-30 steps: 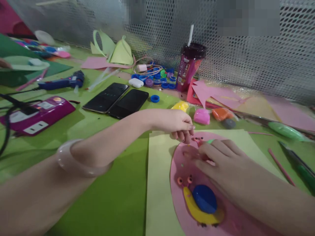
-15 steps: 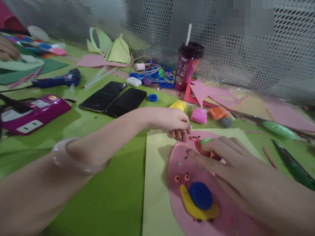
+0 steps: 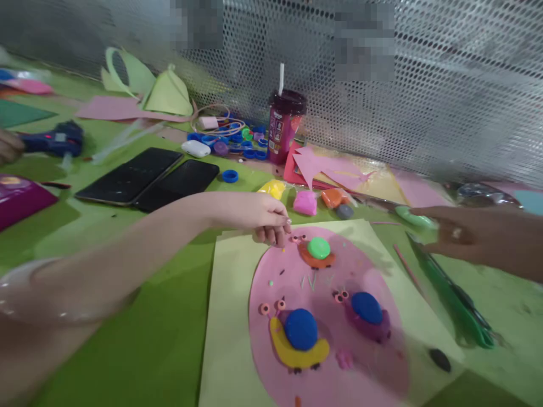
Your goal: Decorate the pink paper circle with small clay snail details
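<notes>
My left hand [image 3: 271,220] rests at the top edge of a pink paper oval [image 3: 292,288] on pale yellow sheets [image 3: 229,316], its fingers curled in a pinch; anything between them is hidden. On the oval are clay snails: a yellow one [image 3: 292,353] with a blue shell, a purple one [image 3: 369,325] with a blue shell, and an orange one [image 3: 316,260] with a green shell. To the right, my blurred right hand [image 3: 462,234] reaches over a green clay packet [image 3: 413,217], thumb and forefinger apart, one finger overlapping it.
A green-handled cutter [image 3: 458,305] lies right of the sheets. Behind are yellow [image 3: 274,188], pink [image 3: 305,202] and orange [image 3: 335,196] clay packets and a lidded cup [image 3: 285,127]. Two phones [image 3: 131,175] lie left. Another person's hand [image 3: 8,147] touches a glue gun [image 3: 55,138].
My right hand has left the oval and moved right to the green packet, uncovering the snails. My left hand stays in place. The view has turned right; the other person's hand is now at the glue gun.
</notes>
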`<state>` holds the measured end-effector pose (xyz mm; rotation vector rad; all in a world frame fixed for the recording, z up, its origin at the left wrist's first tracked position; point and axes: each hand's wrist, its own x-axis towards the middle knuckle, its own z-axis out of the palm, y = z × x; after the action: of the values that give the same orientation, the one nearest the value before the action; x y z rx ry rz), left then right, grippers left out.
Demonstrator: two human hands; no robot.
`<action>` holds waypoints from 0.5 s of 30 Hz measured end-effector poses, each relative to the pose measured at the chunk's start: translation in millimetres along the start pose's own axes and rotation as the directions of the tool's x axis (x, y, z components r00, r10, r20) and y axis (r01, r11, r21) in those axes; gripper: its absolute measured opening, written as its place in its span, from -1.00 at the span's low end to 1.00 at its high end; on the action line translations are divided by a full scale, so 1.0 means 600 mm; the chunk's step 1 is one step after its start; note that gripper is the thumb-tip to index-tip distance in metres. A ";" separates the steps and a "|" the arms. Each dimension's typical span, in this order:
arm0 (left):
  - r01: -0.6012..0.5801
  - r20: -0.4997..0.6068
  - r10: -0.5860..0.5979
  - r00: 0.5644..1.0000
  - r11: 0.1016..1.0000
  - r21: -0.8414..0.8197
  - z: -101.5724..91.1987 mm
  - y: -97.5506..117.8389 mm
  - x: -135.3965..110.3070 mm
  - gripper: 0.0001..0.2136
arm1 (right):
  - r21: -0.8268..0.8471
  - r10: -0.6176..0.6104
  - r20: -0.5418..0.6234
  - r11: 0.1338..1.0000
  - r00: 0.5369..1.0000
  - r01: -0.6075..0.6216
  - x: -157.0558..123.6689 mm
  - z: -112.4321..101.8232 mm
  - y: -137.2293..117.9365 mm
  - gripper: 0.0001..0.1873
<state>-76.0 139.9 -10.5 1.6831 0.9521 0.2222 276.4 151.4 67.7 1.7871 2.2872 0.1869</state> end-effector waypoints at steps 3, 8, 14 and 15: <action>0.013 -0.005 -0.013 1.000 1.000 -0.008 0.002 0.003 -0.003 -0.77 | 0.006 0.158 0.318 0.986 0.935 -0.169 0.022 0.015 0.033 -0.38; 0.020 -0.012 -0.021 1.000 1.000 -0.023 0.004 0.006 -0.004 -0.77 | -0.070 0.251 0.443 0.967 0.861 -0.246 0.027 0.031 0.019 -0.40; 0.017 0.005 -0.017 1.000 1.000 0.000 0.001 0.008 -0.003 -0.79 | -0.092 0.009 0.438 0.995 0.899 0.035 0.028 0.065 -0.007 -0.95; 0.018 0.002 -0.018 1.000 1.000 -0.002 0.000 0.008 -0.003 -0.80 | -0.091 -0.025 0.405 0.994 0.914 0.068 0.032 0.068 -0.007 -0.90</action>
<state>-74.8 138.2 -5.4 1.6718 0.9651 0.2092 278.6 167.1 25.5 1.5463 1.9841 -0.0682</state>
